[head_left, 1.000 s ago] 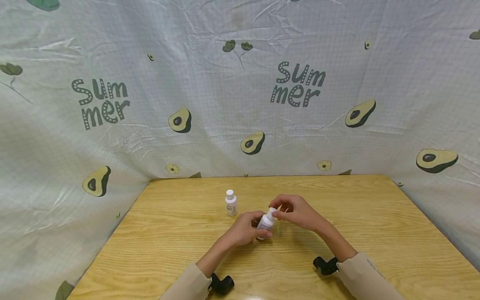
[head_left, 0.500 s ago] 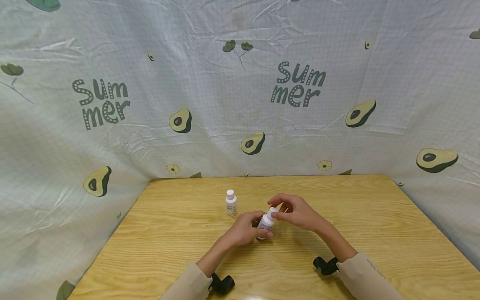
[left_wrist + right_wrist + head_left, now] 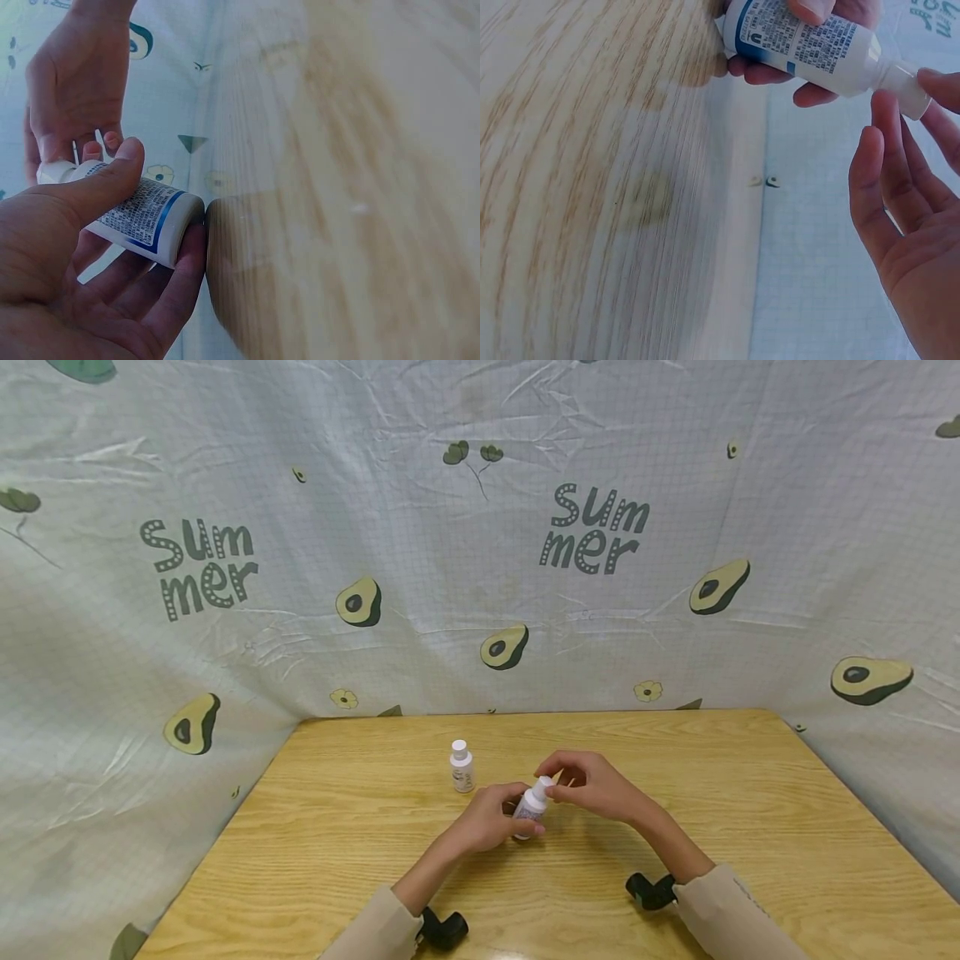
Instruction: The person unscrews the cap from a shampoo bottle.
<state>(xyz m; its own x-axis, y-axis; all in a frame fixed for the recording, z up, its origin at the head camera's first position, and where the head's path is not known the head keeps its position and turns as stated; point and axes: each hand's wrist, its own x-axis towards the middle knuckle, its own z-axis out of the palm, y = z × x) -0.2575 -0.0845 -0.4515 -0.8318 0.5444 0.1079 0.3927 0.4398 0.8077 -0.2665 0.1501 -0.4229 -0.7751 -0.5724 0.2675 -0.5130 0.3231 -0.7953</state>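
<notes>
My left hand grips the body of a small white bottle, thumb on one side and fingers around the other. The bottle leans to the right, close over the table. Dense printed text and a blue band mark its label. At the top, my right hand pinches the white cap between thumb and fingertips; its other fingers extend loosely below the cap in the right wrist view. A second white capped bottle stands upright on the table, left of and beyond the hands.
The wooden table reaches back to a pale curtain printed with avocados and lettering. Black wrist devices sit at both sleeve cuffs, low over the table.
Both hands keep their hold on the bottle and cap, with only tiny shifts of the right fingers at the cap. The second bottle has not moved.
</notes>
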